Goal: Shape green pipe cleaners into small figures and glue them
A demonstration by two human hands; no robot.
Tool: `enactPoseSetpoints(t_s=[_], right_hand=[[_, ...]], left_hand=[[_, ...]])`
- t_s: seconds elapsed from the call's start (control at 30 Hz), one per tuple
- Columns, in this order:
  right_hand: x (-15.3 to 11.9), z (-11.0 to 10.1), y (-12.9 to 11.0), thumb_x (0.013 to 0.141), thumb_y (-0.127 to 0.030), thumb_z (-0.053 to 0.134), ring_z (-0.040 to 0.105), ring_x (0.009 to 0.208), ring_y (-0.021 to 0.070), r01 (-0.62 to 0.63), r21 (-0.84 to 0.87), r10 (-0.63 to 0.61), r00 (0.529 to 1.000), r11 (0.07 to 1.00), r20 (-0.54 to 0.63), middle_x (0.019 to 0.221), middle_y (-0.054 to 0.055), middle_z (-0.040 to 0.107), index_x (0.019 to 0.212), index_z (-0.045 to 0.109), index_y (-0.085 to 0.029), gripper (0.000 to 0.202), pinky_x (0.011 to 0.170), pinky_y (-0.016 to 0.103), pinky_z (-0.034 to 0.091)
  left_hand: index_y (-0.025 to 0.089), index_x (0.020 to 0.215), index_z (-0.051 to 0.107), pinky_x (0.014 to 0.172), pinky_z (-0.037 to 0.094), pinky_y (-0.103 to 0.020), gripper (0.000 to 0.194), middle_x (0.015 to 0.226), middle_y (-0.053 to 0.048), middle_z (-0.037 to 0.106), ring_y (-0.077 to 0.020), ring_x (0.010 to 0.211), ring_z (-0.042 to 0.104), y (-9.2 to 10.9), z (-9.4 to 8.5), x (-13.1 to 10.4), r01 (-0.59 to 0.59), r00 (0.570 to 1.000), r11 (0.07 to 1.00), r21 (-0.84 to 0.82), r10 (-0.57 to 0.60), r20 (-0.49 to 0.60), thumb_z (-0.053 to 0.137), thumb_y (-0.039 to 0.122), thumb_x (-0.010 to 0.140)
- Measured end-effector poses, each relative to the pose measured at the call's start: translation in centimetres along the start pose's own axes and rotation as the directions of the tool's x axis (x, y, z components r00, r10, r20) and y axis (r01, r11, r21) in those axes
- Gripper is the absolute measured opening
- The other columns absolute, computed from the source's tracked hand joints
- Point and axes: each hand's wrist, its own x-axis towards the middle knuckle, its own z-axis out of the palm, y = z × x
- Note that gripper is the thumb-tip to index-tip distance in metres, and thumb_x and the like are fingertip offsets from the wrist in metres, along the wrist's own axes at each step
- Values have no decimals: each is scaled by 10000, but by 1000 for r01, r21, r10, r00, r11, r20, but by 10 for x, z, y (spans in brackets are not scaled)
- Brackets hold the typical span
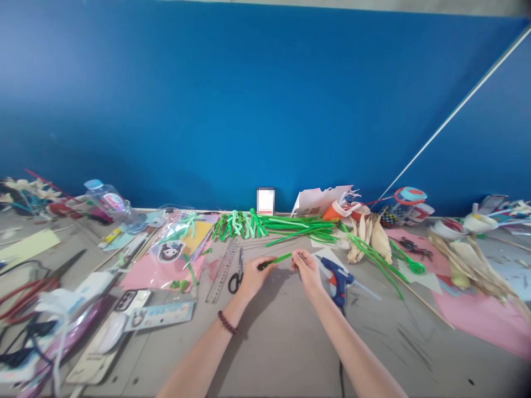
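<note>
A short green pipe cleaner point(284, 258) stretches between my two hands above the middle of the table. My left hand point(256, 275), with a beaded bracelet on its wrist, closes around one end, where a darker green part shows. The fingertips of my right hand point(305, 268) pinch the other end. Beyond them lies a pile of long green pipe cleaners point(298, 225), beside a row of small twisted green figures point(240, 224). Black-handled scissors point(236, 277) and a clear ruler point(223, 271) rest left of my left hand. A blue glue gun point(339, 279) lies just right of my right hand.
A clear bag point(170, 251) over pink paper, a phone case point(103, 337) and red-handled shears point(37, 290) lie at left. Dried husks point(379, 240), green stems and pink paper point(485, 320) are at right. A blue partition point(265, 105) stands behind the table.
</note>
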Motion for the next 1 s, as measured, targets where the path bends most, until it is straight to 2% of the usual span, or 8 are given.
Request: enactPoseSetpoints(t_s=[0.17, 0.3, 0.43, 0.53, 0.8, 1.0], right_hand=[[0, 1, -3, 633, -490, 712, 441, 455, 90, -7, 19, 8, 998, 1000, -57, 518, -49, 499, 738, 560, -186, 356, 461, 223, 362], [1, 0, -3, 639, -478, 708, 438, 462, 93, 6, 23, -4, 997, 1000, -80, 518, -50, 491, 751, 561, -189, 343, 460, 223, 358], [3, -3, -2, 625, -491, 709, 434, 463, 100, 17, 18, -15, 994, 1000, -109, 520, -49, 485, 749, 563, -192, 355, 458, 231, 356], [4, -4, -2, 615, -486, 715, 433, 470, 102, 3, 42, 2, 992, 999, -127, 529, -51, 485, 754, 563, -195, 356, 463, 234, 353], [5, -6, -5, 621, -482, 716, 424, 449, 96, 11, 58, -3, 990, 998, -143, 504, -59, 486, 729, 560, -197, 343, 468, 238, 335], [8, -8, -7, 598, -471, 727, 430, 451, 100, 14, 78, 0, 984, 997, -178, 506, -57, 488, 723, 575, -196, 338, 462, 242, 336]], left_hand=[[166, 839, 737, 721, 504, -308, 213, 885, -88, 730, -219, 807, 658, -4, -1, -1, -33, 999, 997, 71, 35, -26, 666, 314, 703], [184, 819, 738, 667, 488, -293, 190, 831, -74, 728, -201, 729, 643, 0, -3, -2, -108, 993, 980, 168, 114, -27, 646, 325, 730], [208, 808, 737, 698, 478, -304, 167, 787, -66, 722, -200, 710, 631, 2, -5, -3, -225, 972, 939, 258, 235, -9, 626, 325, 761], [219, 836, 735, 724, 475, -309, 176, 813, -67, 723, -206, 740, 637, -1, -5, -3, -270, 959, 913, 306, 284, -1, 608, 329, 783], [220, 816, 738, 754, 485, -326, 200, 847, -71, 732, -223, 786, 652, -4, -6, -1, -236, 967, 940, 245, 252, -36, 624, 376, 763], [218, 808, 742, 719, 494, -314, 194, 834, -73, 733, -222, 768, 657, -4, -6, 0, -230, 969, 945, 234, 244, -33, 632, 370, 758]])
